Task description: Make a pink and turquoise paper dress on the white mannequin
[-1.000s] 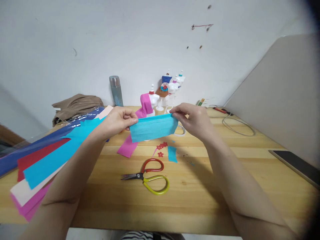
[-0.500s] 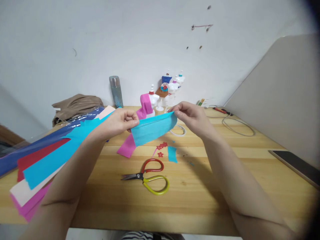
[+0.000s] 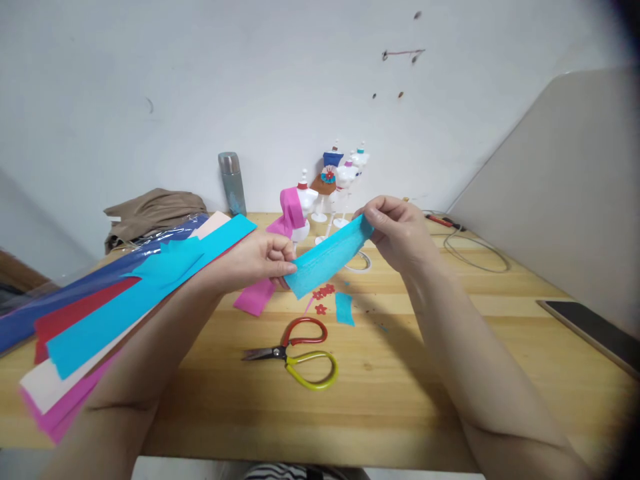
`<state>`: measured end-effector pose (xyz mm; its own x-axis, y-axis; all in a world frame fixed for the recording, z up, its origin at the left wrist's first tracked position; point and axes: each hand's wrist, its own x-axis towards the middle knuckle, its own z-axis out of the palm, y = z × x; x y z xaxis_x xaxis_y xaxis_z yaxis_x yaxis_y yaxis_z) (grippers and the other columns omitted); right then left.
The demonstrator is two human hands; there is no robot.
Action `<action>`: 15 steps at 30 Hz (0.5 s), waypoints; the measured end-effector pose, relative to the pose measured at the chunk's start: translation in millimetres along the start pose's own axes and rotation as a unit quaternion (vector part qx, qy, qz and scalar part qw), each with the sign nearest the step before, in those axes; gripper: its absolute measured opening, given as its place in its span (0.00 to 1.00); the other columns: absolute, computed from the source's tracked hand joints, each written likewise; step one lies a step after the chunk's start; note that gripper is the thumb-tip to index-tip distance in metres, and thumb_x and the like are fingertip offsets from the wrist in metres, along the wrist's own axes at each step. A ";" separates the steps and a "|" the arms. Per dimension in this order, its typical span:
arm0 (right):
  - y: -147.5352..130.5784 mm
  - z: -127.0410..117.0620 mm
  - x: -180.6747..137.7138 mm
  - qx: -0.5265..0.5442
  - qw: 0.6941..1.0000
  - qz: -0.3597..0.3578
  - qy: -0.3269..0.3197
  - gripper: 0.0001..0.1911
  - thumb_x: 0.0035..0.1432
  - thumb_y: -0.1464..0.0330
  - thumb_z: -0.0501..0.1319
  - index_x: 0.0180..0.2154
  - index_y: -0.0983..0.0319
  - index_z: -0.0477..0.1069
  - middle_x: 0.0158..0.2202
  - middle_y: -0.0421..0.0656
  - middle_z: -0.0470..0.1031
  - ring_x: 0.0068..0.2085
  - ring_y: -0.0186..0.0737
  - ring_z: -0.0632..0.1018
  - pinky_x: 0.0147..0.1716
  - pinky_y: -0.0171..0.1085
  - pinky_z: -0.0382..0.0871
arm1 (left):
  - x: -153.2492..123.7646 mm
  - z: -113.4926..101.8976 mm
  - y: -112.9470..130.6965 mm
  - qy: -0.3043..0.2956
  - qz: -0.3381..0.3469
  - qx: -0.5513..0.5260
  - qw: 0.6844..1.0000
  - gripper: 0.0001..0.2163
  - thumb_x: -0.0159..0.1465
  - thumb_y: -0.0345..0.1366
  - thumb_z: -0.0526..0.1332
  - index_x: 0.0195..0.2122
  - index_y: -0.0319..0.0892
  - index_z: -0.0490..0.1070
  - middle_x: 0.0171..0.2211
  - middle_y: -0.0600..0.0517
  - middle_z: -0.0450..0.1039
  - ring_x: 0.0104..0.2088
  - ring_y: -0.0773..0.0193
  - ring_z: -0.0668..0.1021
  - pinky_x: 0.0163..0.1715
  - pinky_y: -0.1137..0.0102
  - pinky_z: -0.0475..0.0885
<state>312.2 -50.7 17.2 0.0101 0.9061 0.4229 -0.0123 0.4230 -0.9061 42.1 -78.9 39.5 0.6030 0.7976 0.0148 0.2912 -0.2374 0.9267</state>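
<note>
A strip of blue crepe paper is stretched in the air between my two hands, its right end higher than its left. My left hand pinches the lower left end. At the upper right end, my right hand grips the strip between thumb and fingers. Under it on the table lie small red paper flowers and a little blue paper piece. Nearer to me are scissors with one red and one yellow handle, blades pointing left. A pink strip is partly hidden behind my left hand.
Small white mannequins stand at the back, one draped in pink. Coloured paper strips are piled at left, near brown cloth and a flask. A tape roll lies behind the strip; a phone lies right.
Both hands have shifted right with the blue strip, the left one also lower and the right one slightly higher. The strip now slants more steeply. The scissors and flowers have not moved.
</note>
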 end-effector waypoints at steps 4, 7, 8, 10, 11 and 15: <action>3.8 4.0 2.7 -0.027 0.997 -0.045 0.064 0.18 0.47 0.53 0.74 0.26 0.54 0.70 0.21 0.38 0.65 0.23 0.36 0.64 0.22 0.39 0.57 | 2.1 3.8 -0.6 0.005 -0.021 -0.014 1.000 0.04 0.59 0.32 0.66 0.30 0.40 0.73 0.23 0.55 0.76 0.26 0.68 0.79 0.28 0.74 0.74; 4.9 7.7 3.5 -0.046 0.991 -0.085 0.096 0.16 0.49 0.55 0.72 0.26 0.55 0.70 0.23 0.38 0.67 0.24 0.37 0.66 0.23 0.39 0.59 | 3.7 3.5 -2.7 0.015 -0.018 -0.029 0.999 0.03 0.60 0.32 0.66 0.34 0.39 0.77 0.26 0.53 0.80 0.28 0.67 0.81 0.31 0.73 0.77; 4.5 8.6 3.6 -0.053 0.989 -0.093 0.101 0.15 0.50 0.55 0.72 0.26 0.55 0.70 0.23 0.39 0.68 0.25 0.37 0.67 0.23 0.39 0.59 | 4.0 3.7 -3.3 0.018 -0.009 -0.034 0.999 0.03 0.60 0.32 0.66 0.34 0.39 0.78 0.27 0.52 0.81 0.28 0.67 0.81 0.31 0.73 0.77; 2.3 10.1 4.2 -0.067 0.988 -0.095 0.106 0.14 0.51 0.56 0.71 0.26 0.55 0.69 0.24 0.39 0.69 0.26 0.38 0.69 0.24 0.40 0.61 | 3.9 5.3 -3.5 0.027 0.010 -0.041 0.999 0.04 0.60 0.33 0.66 0.31 0.39 0.78 0.28 0.51 0.81 0.29 0.67 0.82 0.31 0.73 0.77; 0.5 10.5 5.0 -0.072 0.987 -0.092 0.106 0.14 0.51 0.56 0.70 0.26 0.55 0.69 0.24 0.40 0.70 0.26 0.39 0.69 0.24 0.40 0.62 | 3.6 6.6 -2.7 0.034 0.015 -0.045 0.998 0.04 0.59 0.34 0.66 0.30 0.39 0.78 0.28 0.50 0.81 0.28 0.67 0.81 0.31 0.73 0.77; -11.3 11.7 16.1 -0.088 0.988 -0.081 0.093 0.13 0.52 0.57 0.70 0.27 0.54 0.69 0.25 0.40 0.71 0.26 0.40 0.70 0.24 0.41 0.64 | 1.4 13.3 7.0 0.077 0.006 -0.079 0.994 0.03 0.58 0.32 0.66 0.28 0.40 0.77 0.24 0.52 0.80 0.25 0.68 0.80 0.28 0.73 0.77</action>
<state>300.8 -40.8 34.4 0.1821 0.8027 0.5678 0.1795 0.5406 -0.8219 54.8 -86.8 41.0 0.4816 0.8734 0.0720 0.1568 -0.1667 0.9735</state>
